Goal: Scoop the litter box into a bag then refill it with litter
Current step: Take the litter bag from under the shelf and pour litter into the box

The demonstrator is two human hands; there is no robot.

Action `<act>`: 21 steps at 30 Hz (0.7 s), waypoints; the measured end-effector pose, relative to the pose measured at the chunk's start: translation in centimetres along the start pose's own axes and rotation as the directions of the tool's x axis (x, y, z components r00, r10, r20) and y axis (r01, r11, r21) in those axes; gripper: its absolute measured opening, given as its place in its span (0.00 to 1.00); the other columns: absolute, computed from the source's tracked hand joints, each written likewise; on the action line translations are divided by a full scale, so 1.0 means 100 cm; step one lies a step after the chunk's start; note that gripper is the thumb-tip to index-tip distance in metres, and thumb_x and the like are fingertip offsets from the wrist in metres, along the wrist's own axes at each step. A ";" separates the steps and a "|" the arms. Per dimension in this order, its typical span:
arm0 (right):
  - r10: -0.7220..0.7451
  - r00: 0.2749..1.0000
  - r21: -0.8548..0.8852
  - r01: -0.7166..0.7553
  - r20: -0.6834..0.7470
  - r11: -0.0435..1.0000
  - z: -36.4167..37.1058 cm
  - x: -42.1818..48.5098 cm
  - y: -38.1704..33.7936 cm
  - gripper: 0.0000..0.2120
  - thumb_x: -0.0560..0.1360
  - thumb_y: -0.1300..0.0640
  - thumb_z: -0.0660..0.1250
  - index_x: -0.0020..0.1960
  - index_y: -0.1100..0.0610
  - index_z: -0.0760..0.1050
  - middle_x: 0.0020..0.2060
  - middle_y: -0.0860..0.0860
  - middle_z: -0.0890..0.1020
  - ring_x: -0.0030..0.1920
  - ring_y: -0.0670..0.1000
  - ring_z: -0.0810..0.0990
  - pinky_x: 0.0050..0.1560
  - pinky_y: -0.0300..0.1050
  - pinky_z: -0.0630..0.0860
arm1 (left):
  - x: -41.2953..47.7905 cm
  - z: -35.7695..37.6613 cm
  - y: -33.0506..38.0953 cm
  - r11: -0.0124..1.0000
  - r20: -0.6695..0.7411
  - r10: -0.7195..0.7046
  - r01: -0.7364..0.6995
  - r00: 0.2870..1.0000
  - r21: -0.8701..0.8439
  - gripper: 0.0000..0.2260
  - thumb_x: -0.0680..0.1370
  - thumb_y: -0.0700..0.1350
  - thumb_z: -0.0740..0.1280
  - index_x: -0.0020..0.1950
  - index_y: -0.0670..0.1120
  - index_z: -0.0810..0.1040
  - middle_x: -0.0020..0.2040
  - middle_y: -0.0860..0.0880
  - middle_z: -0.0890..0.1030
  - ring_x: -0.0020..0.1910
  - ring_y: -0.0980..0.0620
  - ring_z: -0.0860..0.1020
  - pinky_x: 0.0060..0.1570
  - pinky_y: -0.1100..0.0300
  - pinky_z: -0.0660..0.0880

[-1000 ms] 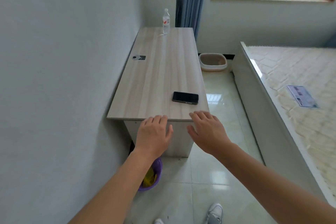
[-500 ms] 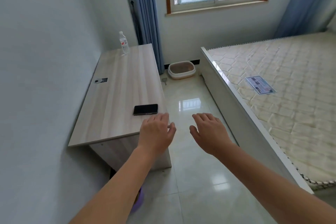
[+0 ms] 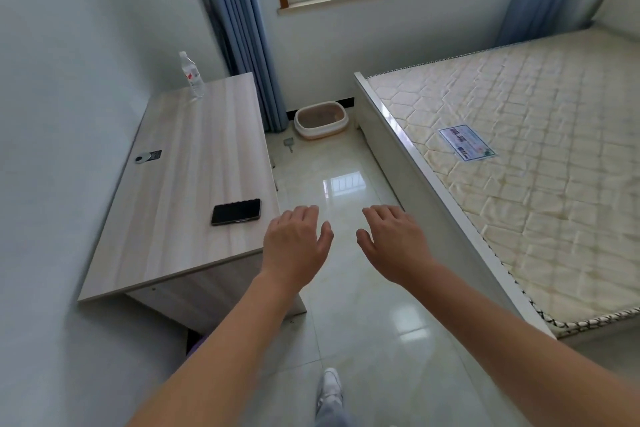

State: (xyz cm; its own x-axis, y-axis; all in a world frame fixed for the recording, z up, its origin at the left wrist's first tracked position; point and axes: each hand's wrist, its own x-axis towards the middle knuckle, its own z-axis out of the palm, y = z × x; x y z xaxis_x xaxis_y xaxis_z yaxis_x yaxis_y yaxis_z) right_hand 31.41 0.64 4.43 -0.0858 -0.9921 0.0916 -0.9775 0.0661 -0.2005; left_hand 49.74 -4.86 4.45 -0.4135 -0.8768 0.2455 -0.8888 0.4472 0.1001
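Note:
A beige litter box (image 3: 320,120) with a white rim sits on the floor under the window, between the desk and the bed. A small grey scoop (image 3: 288,143) lies on the tiles just left of it. My left hand (image 3: 296,244) and my right hand (image 3: 394,241) are stretched out in front of me, palms down, fingers relaxed and holding nothing. Both hands are far short of the litter box. No bag or litter supply shows in this view.
A wooden desk (image 3: 166,215) stands along the left wall with a black phone (image 3: 236,211) and a water bottle (image 3: 191,74) on it. A bare mattress bed (image 3: 526,163) fills the right side. A glossy tiled aisle (image 3: 346,191) runs between them. My shoe (image 3: 329,386) is below.
The view has turned right and risen, from facing the desk to facing the aisle and window. My hands stay outstretched and empty; the litter box now appears more central.

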 end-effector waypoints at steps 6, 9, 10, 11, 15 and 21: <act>0.017 0.999 -0.041 -0.016 0.037 0.999 0.017 0.044 0.004 0.22 0.81 0.46 0.55 0.68 0.56 0.72 0.65 0.52 0.77 0.67 0.55 0.72 0.64 0.51 0.69 | 0.034 0.040 -0.013 0.998 0.053 0.043 -0.041 0.998 -0.040 0.25 0.80 0.57 0.50 0.64 0.45 0.78 0.56 0.48 0.83 0.50 0.47 0.81 0.51 0.51 0.78; 0.034 0.997 -0.088 -0.029 0.063 0.996 0.022 0.079 0.003 0.22 0.81 0.46 0.54 0.68 0.56 0.71 0.64 0.52 0.77 0.66 0.55 0.73 0.63 0.51 0.69 | 0.065 0.060 -0.031 0.997 0.063 0.053 -0.049 0.997 -0.061 0.25 0.80 0.57 0.50 0.63 0.44 0.79 0.55 0.47 0.83 0.49 0.46 0.82 0.50 0.50 0.78; 0.036 0.997 -0.107 -0.028 0.073 0.994 0.025 0.091 0.002 0.22 0.81 0.45 0.54 0.68 0.56 0.72 0.64 0.52 0.78 0.65 0.55 0.73 0.62 0.51 0.70 | 0.076 0.065 -0.039 0.997 0.066 0.051 -0.047 0.997 -0.066 0.25 0.80 0.56 0.50 0.63 0.44 0.79 0.55 0.47 0.83 0.48 0.46 0.82 0.50 0.50 0.78; 0.036 0.996 -0.121 -0.026 0.081 0.992 0.027 0.103 0.001 0.22 0.81 0.45 0.54 0.68 0.56 0.72 0.64 0.52 0.78 0.65 0.55 0.73 0.62 0.51 0.70 | 0.087 0.070 -0.046 0.997 0.067 0.052 -0.047 0.996 -0.068 0.25 0.80 0.56 0.51 0.63 0.44 0.79 0.54 0.47 0.83 0.48 0.46 0.82 0.50 0.50 0.78; 0.043 0.995 -0.144 -0.030 0.091 0.989 0.033 0.151 -0.005 0.22 0.81 0.46 0.55 0.69 0.56 0.72 0.64 0.52 0.78 0.66 0.55 0.73 0.63 0.51 0.69 | 0.131 0.084 -0.072 0.996 0.097 0.072 -0.066 0.993 -0.063 0.24 0.80 0.56 0.50 0.62 0.45 0.78 0.54 0.48 0.83 0.49 0.47 0.81 0.52 0.51 0.77; 0.063 0.994 -0.144 -0.050 0.092 0.988 0.043 0.211 -0.007 0.22 0.81 0.45 0.54 0.69 0.56 0.71 0.64 0.52 0.78 0.65 0.55 0.73 0.62 0.50 0.70 | 0.189 0.086 -0.098 0.990 0.108 0.141 -0.141 0.984 -0.006 0.24 0.81 0.57 0.50 0.62 0.46 0.78 0.53 0.49 0.82 0.48 0.48 0.80 0.53 0.52 0.77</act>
State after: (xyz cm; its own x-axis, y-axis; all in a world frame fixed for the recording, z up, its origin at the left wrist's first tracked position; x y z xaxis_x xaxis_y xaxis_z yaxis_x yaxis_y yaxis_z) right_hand 31.14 -20.75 2.34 -0.1294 -0.9915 -0.0116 -0.9896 0.1299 -0.0626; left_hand 48.86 -27.36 -0.20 -0.5536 -0.8189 0.1514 -0.8204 0.5675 0.0698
